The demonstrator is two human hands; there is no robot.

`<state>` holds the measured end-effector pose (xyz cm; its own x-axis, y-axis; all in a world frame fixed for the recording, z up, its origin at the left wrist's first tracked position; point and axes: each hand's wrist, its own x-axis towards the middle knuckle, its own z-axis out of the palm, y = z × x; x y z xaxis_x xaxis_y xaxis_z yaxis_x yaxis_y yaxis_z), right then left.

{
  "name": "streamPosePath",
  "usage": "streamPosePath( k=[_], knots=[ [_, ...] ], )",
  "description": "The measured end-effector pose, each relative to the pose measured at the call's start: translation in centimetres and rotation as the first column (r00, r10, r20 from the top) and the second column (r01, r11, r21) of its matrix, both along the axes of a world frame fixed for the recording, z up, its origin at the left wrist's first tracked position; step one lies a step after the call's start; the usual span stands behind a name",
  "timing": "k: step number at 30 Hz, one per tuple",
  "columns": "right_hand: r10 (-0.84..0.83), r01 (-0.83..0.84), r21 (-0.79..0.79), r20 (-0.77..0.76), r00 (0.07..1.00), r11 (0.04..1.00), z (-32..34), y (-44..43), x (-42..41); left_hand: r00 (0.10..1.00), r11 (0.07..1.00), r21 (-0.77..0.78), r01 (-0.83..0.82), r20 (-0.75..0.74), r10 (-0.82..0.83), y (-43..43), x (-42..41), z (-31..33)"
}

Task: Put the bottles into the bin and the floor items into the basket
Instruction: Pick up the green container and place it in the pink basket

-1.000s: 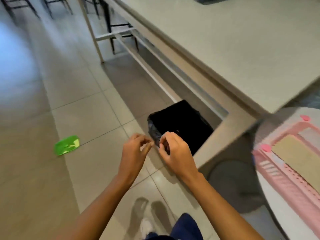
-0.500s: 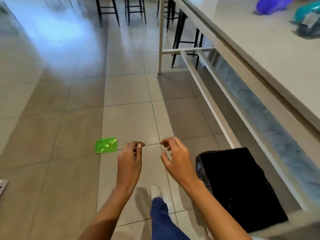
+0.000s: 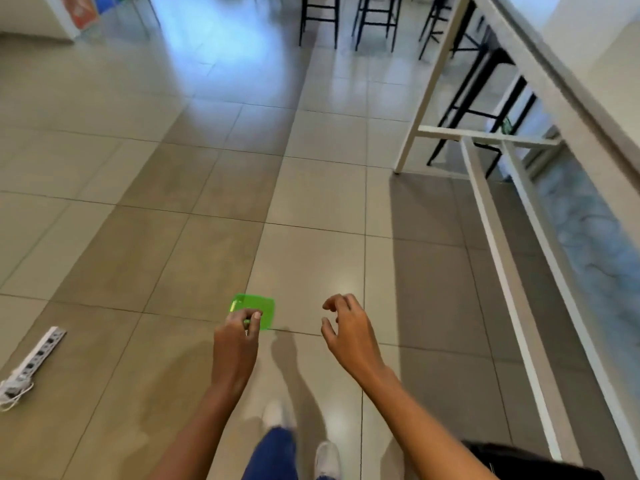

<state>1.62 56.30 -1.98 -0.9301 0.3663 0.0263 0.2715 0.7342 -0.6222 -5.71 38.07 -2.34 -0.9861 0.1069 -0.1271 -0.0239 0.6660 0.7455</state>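
A flat bright green plastic item (image 3: 254,304) lies on the tiled floor straight ahead of me. My left hand (image 3: 236,341) hangs in the air in front of it and covers its near edge; the fingers are curled against the thumb and hold nothing. My right hand (image 3: 346,327) floats to the right of the green item with fingers loosely curled and apart, also empty. A white power strip (image 3: 36,356) with its cord lies on the floor at the far left. The black-lined bin (image 3: 540,462) shows only as a dark corner at the bottom right. No basket or bottle is in view.
A long white table (image 3: 554,84) runs along the right, with its leg (image 3: 429,98) and low rails (image 3: 498,258) reaching to the floor. Black stools (image 3: 318,15) stand at the back. My feet in white shoes (image 3: 327,459) are below my hands.
I have walked away from the bin, which slid to the bottom right corner. The green item now lies right in front of my left hand, and the power strip has come fully into view.
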Motion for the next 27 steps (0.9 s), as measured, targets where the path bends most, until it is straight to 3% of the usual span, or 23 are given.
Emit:
streamPosePath(
  k=[5,9,13,18,23,27],
  knots=[
    [-0.009,0.011,-0.035,0.073,0.997,0.999,-4.1,-0.4,-9.4,0.990,0.974,-0.219,0.059,0.141,-0.029,-1.4,-7.9,-5.1],
    [-0.035,0.047,-0.066,0.174,0.984,0.997,-7.8,-0.8,-16.3,0.980,0.969,-0.246,0.037,0.196,0.013,-2.0,-14.0,-9.1],
    [0.038,-0.023,-0.060,0.249,0.968,0.998,-12.4,-0.2,-22.5,0.972,0.948,-0.316,0.039,0.233,0.038,-1.8,-20.2,-13.5],
    [0.076,-0.050,-0.082,0.364,0.928,0.995,-20.9,1.0,-28.9,0.921,0.959,-0.254,-0.123,0.331,0.205,-1.5,-26.1,-22.2],
    [0.126,-0.079,-0.118,0.466,0.876,0.990,-34.9,0.5,-34.7,0.789,0.909,-0.220,-0.353,0.453,0.416,-2.4,-30.1,-36.0],
    [0.176,-0.118,-0.140,0.545,0.820,0.983,-49.4,-0.5,-38.7,0.716,0.873,-0.251,-0.418,0.500,0.487,-3.7,-32.0,-49.9]
  ],
)
